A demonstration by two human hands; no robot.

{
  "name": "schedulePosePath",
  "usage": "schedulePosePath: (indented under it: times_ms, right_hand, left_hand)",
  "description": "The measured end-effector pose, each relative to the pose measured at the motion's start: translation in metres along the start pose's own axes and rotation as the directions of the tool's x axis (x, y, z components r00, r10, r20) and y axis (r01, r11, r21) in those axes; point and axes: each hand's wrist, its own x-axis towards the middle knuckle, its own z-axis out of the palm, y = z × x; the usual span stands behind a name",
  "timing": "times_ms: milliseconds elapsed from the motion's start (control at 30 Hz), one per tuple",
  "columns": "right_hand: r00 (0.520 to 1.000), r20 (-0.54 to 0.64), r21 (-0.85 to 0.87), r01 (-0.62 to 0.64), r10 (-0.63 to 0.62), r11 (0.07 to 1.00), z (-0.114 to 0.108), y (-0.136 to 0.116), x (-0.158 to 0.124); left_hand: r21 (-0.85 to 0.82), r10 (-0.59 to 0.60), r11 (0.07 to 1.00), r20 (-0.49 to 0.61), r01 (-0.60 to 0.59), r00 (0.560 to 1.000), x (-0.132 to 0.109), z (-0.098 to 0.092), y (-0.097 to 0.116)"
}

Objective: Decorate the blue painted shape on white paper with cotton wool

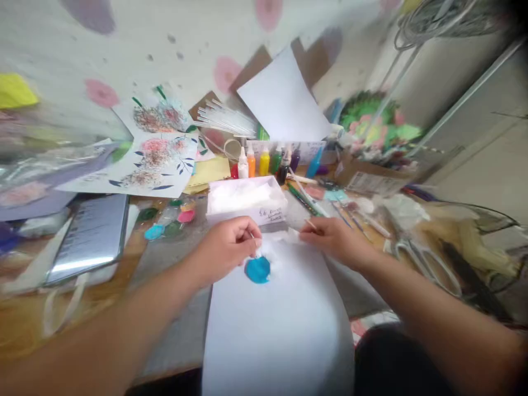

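A white sheet of paper (272, 335) lies before me, with a round, bright blue patch (258, 270) near its far end. My left hand (233, 245) is closed in a pinch just above the blue patch. Something thin and pale shows at its fingertips, too blurred to name. On the other side, my right hand (332, 239) is closed at the far right edge of the sheet, with a thin wooden stick (310, 224) poking out of its fingers. White crumpled bits, perhaps tissue, lie between the hands. Beyond them stands a white box (247, 202) with white material inside.
Several paint bottles (264, 163) stand behind the box. A phone or tablet (88, 239) rests at left, near small coloured discs (154, 231). Scissors (424, 258) and brushes (355, 217) lie at right. Painted flower sheets (160, 165) lean at the back left.
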Motion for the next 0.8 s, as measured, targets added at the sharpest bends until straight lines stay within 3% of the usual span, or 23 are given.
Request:
schedulePosePath:
  times_ms: [100,167,367,600,700,800]
  right_hand:
    - [0.999,0.031,0.114,-0.025,0.022,0.993,0.005,-0.005,-0.004]
    - [0.998,0.064,0.187,-0.032,0.02,0.982,0.008,-0.009,-0.006]
    - [0.992,0.122,0.184,0.009,-0.032,0.983,0.019,-0.023,-0.011]
    - [0.977,0.194,0.351,0.018,-0.092,0.936,0.028,-0.028,-0.01]
    - [0.972,0.228,0.324,-0.024,-0.053,0.946,0.032,-0.025,-0.008]
    - [0.975,0.223,0.17,-0.017,-0.022,0.985,0.026,-0.022,-0.008]
  left_hand:
    - [0.077,0.111,0.992,-0.104,-0.104,0.988,0.004,0.006,-0.001]
    - [0.066,0.14,0.989,-0.101,-0.133,0.985,0.005,0.009,-0.001]
    - [-0.086,0.153,0.984,-0.043,-0.156,0.987,0.006,0.019,0.001]
    - [0.004,0.135,0.991,-0.115,-0.135,0.984,0.011,0.026,-0.004]
    - [0.041,0.116,0.993,-0.139,-0.111,0.984,0.012,0.023,-0.005]
    - [0.061,0.108,0.993,-0.137,-0.101,0.985,0.01,0.016,-0.004]
